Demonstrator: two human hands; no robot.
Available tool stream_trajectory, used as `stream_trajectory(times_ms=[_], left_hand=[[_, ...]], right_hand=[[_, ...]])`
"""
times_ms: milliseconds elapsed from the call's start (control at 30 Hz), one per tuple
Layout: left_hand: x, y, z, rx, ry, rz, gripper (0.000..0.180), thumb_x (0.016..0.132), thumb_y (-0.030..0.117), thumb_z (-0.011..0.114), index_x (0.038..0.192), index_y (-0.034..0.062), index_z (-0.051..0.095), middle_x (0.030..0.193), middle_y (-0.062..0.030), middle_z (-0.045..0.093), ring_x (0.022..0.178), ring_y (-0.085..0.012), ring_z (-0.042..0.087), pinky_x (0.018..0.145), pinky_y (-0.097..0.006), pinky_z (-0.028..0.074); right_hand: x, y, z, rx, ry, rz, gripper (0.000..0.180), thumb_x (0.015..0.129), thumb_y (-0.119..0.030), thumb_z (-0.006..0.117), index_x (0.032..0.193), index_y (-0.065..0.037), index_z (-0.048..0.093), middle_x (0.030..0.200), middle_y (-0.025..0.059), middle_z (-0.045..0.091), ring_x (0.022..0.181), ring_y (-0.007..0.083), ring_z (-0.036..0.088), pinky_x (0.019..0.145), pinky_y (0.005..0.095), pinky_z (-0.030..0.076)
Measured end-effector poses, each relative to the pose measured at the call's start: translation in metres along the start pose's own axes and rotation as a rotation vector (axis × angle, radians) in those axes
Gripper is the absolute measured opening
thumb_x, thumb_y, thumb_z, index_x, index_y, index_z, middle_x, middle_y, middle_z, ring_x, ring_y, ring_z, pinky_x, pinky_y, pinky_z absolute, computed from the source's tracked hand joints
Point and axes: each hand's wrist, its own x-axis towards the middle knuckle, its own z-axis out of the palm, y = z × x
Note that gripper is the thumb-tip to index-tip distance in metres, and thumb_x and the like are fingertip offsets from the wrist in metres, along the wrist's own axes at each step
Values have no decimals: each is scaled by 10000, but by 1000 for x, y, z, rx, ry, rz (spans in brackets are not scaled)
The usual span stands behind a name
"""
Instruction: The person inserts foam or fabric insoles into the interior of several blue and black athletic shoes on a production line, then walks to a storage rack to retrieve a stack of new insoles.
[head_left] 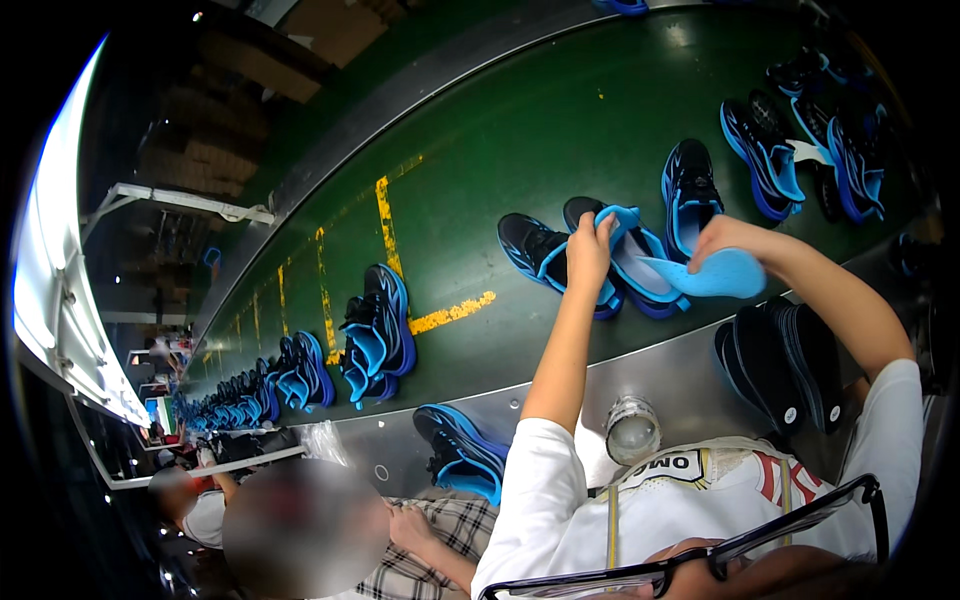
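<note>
A long dark green surface (520, 130) with worn yellow marks (452, 312) carries black-and-blue shoes (378, 335), in pairs and small clusters.

We see our left hand (588, 243) gripping the blue tongue of a black and blue shoe (625, 262) that lies on the green conveyor belt (520, 130). Our right hand (725, 238) holds a blue insole (715, 275) just beside that shoe. A stack of black insoles (780, 365) rests on the metal ledge (680, 365) near our right arm, and a clear jar (631, 430) stands beside our left arm. More shoe pairs (378, 335) lie along the belt. Another person's hand (412, 525) rests at lower left.
</note>
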Motion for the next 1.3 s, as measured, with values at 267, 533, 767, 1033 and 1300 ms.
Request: stream_trajectory(times_ms=[267,533,767,1033,1300], left_hand=[[4,-26,11,-170,-92,-186,357,828,301,495,739,-45,494,637,-215,517,621,-333,521,543,-390,399],[-16,-18,15,-212,78,-64,325,842,289,497,787,-31,496,567,-122,476,529,-147,446,492,-302,356],[-22,-23,11,-331,20,-104,370,841,295,511,961,-54,540,677,-83,551,602,-112,458,549,-250,383],[-31,-15,9,-346,91,-153,453,831,331,509,1083,-46,506,761,-148,595,700,-192,562,632,-269,427],[-29,-22,15,-222,97,-122,399,863,316,444,1049,-29,518,651,-186,576,636,-305,582,585,-342,438]], right_hand=[[82,45,74,-694,203,-298,145,587,-78,530,640,21,623,643,240,567,615,371,575,607,403,481],[77,28,75,-763,280,-292,145,607,-38,532,680,58,613,688,229,583,672,345,593,620,388,488],[99,60,103,-896,518,-468,220,671,-140,579,818,24,575,1002,222,459,897,321,521,755,361,449],[59,38,93,-986,341,-244,241,629,-171,601,759,31,620,887,211,518,800,306,545,663,364,479],[100,64,101,-1102,433,-547,137,683,-67,514,716,25,611,866,177,512,776,279,536,671,342,472]])
